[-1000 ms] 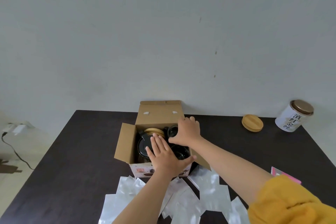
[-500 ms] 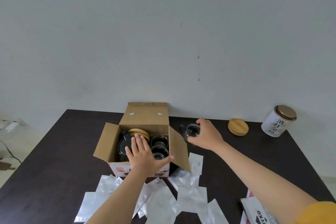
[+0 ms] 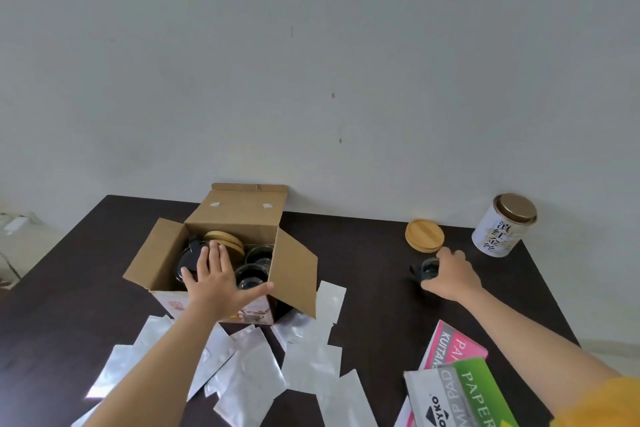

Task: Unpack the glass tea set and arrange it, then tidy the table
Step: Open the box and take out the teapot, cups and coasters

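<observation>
The head camera looks down on a dark table [image 3: 374, 288] set against a pale wall. A cardboard box [image 3: 221, 253] stands open near the middle, its flaps folded outward. Inside it a dark-lidded teapot [image 3: 188, 255] sits on the left with a round wooden lid [image 3: 223, 240] behind it, and glass cups [image 3: 254, 267] fill the right side.

The left hand [image 3: 220, 282] lies flat over the box's front edge with its fingers straight and spread, the thumb stretched out to the right along the rim; it grips nothing.

Well to the right of the box, the right hand [image 3: 450, 276] curls its fingers around a small glass cup [image 3: 427, 270] that sits low over the table. Whether the cup's base touches the surface cannot be told. A dark handle sticks out from the cup's left side.

Just behind that hand lies a second round wooden lid [image 3: 424, 234], flat on the table. Farther right, near the table's corner, stands a white tin [image 3: 504, 225] with black characters and a bronze top.

In front of the box, silvery foil pouches [image 3: 249, 371] lie scattered and overlapping along the near edge. At the lower right rest a pink packet [image 3: 450, 345] and a green and grey paper pad [image 3: 460, 395], partly overlapping. A yellow sleeve [image 3: 602, 406] shows at the bottom right corner.
</observation>
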{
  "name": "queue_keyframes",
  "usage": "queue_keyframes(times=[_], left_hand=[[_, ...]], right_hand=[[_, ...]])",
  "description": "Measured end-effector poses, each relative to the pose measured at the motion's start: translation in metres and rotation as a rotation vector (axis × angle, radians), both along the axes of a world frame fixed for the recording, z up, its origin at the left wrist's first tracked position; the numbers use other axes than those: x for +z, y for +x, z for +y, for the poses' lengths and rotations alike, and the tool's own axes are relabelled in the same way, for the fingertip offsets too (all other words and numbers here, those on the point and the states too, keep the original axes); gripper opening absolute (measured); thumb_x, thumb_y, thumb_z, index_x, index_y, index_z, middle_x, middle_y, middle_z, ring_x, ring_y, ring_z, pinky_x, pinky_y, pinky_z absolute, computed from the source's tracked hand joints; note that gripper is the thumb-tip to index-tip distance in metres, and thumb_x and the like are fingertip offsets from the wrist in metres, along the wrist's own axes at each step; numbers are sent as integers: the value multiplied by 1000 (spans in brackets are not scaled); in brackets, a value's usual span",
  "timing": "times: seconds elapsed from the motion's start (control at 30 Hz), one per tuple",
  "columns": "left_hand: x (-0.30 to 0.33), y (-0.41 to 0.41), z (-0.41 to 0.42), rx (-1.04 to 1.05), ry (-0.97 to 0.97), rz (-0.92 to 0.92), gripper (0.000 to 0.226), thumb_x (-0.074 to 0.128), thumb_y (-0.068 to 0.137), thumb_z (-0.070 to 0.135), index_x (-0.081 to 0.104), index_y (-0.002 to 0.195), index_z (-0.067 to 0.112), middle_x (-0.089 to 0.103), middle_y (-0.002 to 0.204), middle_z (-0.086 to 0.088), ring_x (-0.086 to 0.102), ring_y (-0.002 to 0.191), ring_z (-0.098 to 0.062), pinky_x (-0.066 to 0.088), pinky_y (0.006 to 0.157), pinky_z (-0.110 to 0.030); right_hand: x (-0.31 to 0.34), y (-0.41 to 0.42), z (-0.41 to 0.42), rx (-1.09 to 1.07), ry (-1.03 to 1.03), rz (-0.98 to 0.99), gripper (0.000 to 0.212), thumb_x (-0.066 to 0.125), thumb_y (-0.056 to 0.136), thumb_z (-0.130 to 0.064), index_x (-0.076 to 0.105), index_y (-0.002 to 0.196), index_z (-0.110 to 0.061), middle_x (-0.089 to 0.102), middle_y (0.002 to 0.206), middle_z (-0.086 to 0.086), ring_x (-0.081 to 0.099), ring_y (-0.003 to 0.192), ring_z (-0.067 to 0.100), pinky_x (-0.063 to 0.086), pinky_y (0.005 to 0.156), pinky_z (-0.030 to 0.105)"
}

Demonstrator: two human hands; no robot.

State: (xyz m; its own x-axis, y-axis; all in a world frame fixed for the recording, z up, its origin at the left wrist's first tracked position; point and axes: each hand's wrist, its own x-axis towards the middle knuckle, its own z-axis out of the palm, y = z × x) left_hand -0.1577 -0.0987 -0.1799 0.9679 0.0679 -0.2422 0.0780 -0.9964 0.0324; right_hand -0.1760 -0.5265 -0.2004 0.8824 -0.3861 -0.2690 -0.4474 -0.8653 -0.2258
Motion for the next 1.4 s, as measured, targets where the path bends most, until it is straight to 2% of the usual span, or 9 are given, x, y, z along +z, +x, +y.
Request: queue_keyframes(times=[0.3, 0.47, 0.57, 0.67, 0.8, 0.93, 1.07, 1.27, 1.4], left_hand=[[-2, 1, -3, 26, 25, 6, 150, -1, 34, 104, -6, 150, 9, -17, 159, -4, -12, 146, -24, 2, 113, -62], [-4, 2, -4, 35, 34, 7, 150, -1, 34, 104, -7, 150, 9, -18, 158, -3, -14, 146, -23, 2, 113, -61], [-5, 4, -3, 37, 48, 10, 150, -1, 34, 104, -7, 150, 10, -19, 158, -3, -15, 146, -23, 2, 113, -61], [-7, 5, -3, 41, 52, 9, 150, 0, 34, 104, -7, 150, 10, -20, 158, -3, -16, 145, -23, 1, 113, -61], [-9, 7, -2, 37, 64, -1, 148, 0, 36, 104, -6, 151, 10, -19, 158, -3, -15, 145, -24, 1, 113, -61], [-11, 7, -2, 35, 79, -10, 148, -2, 36, 104, -6, 151, 11, -19, 158, -3, -15, 146, -24, 2, 113, -61], [-12, 6, -1, 34, 64, -25, 148, -1, 36, 104, -4, 151, 10, -17, 158, -2, -15, 146, -23, 1, 112, -61], [-12, 7, -3, 32, 48, -49, 149, -1, 35, 104, -1, 151, 10, -14, 159, -2, -14, 146, -24, 0, 112, -61], [-12, 6, -3, 33, 37, -62, 149, -1, 35, 104, 0, 151, 10, -13, 159, -3, -13, 146, -24, 0, 112, -61]], right_hand=[[-18, 11, -63, -130, 17, 21, 76, 77, 70, -39, 41, 132, -16, 44, 126, 16, 52, 113, 34, 49, 81, 37], [-23, 32, -81, -186, -26, -5, 63, 72, 76, -36, 46, 128, -12, 53, 120, 16, 55, 109, 34, 53, 77, 39], [-24, 49, -84, -175, -31, -6, 55, 68, 80, -31, 46, 126, -10, 52, 120, 16, 55, 106, 32, 48, 69, 35], [-26, 67, -88, -135, -47, -8, 51, 64, 81, -30, 47, 124, -10, 52, 117, 17, 55, 105, 33, 49, 70, 36], [-26, 85, -96, 24, -78, -34, 51, 63, 83, -29, 48, 127, -7, 54, 120, 18, 52, 112, 35, 49, 87, 40], [-24, 102, -105, 157, -98, 9, 48, 64, 82, -23, 49, 126, -13, 53, 119, 16, 55, 108, 34, 51, 83, 40], [-24, 114, -114, 248, -86, 42, 49, 63, 86, -17, 44, 131, -12, 46, 125, 18, 53, 110, 35, 50, 89, 45], [-25, 119, -122, 283, -66, 47, 49, 61, 89, -15, 41, 133, -12, 36, 125, 16, 56, 101, 34, 50, 87, 41], [-21, 115, -120, 274, -71, 45, 51, 60, 91, -18, 39, 137, -14, 37, 129, 16, 53, 110, 34, 48, 92, 42]])
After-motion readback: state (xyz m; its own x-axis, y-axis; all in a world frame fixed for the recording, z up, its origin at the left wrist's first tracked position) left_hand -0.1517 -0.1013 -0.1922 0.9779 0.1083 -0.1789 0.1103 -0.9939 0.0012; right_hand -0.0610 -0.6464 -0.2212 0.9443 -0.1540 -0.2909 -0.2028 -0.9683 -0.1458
